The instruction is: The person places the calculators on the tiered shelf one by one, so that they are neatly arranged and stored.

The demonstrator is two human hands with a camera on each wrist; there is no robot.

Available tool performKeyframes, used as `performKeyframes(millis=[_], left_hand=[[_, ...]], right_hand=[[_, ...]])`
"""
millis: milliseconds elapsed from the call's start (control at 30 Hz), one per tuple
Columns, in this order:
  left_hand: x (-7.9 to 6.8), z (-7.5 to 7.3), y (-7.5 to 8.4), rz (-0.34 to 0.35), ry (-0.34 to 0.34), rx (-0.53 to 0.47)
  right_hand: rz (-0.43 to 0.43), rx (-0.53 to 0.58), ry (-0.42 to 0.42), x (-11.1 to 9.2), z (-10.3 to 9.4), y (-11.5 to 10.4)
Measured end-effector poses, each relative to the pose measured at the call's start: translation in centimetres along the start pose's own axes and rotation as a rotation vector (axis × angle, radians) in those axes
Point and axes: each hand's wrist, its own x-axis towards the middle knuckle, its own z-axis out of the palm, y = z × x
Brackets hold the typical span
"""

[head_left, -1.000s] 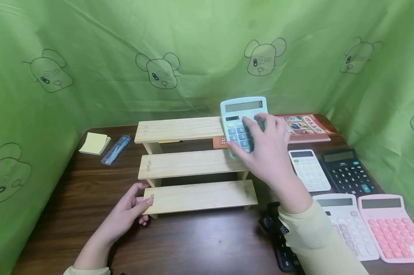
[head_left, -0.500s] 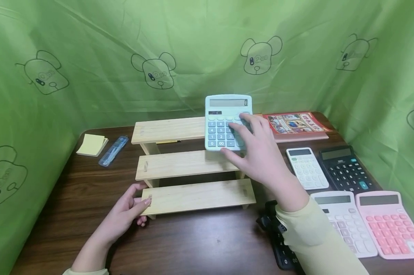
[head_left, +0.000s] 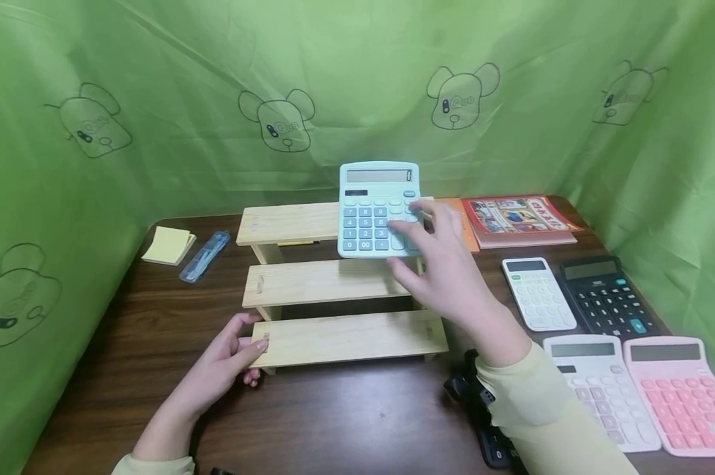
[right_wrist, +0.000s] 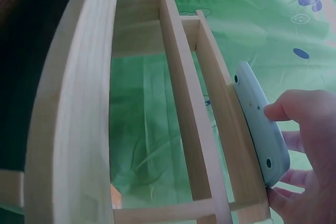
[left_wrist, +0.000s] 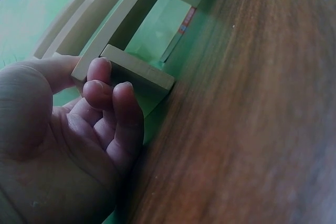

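Observation:
In the head view a three-step wooden shelf [head_left: 340, 284] stands on the brown table. My left hand [head_left: 223, 359] pinches the left end of its lowest board, thumb on top and other fingers curled at the side and below, as the left wrist view also shows. A light blue calculator [head_left: 366, 191] with 0 on its display is tipped up toward me at the top board. My right hand [head_left: 446, 264] grips it by its lower right side, fingers over the keys and thumb at the bottom edge. In the right wrist view the calculator [right_wrist: 262, 124] lies close against the shelf.
To the right lie a white calculator [head_left: 538, 297], a black one [head_left: 607, 300], a pale one [head_left: 607, 396] and a pink one [head_left: 681, 396]. Booklets [head_left: 520, 221] lie behind; sticky notes [head_left: 169, 245] and a blue clear case [head_left: 205, 256] at left. My right sleeve partly covers another black calculator [head_left: 494, 448].
My right hand has carried the light blue calculator left along the top board and turned it straighter. An orange booklet shows at the right behind it. My left hand stays on the shelf.

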Motion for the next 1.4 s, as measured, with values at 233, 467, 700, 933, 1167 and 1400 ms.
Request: performKeyframes(millis=[233, 467, 700, 933, 1167, 1400], left_hand=[[0.5, 0.3, 0.1, -0.041, 0.025, 0.008], [-0.1, -0.1, 0.5, -0.047, 0.05, -0.012], [-0.1, -0.2, 0.3, -0.039, 0.034, -0.019], [0.0, -0.2, 0.5, -0.042, 0.039, -0.005], [0.0, -0.2, 0.6, -0.051, 0.037, 0.001], [-0.2, -0.2, 0.6, -0.052, 0.044, 0.004]], right_hand=[[0.014, -0.023, 0.015, 0.2, 0.2, -0.3], [-0.009, -0.009, -0.019, 1.3, 1.1, -0.9], [-0.026, -0.012, -0.057, 2.3, 1.7, -1.6], [-0.058, 0.003, -0.051, 3.4, 2.5, -2.0], [-0.044, 0.002, -0.078, 4.2, 3.2, -2.5], [-0.056, 0.004, -0.095, 4.6, 3.6, -3.1]])
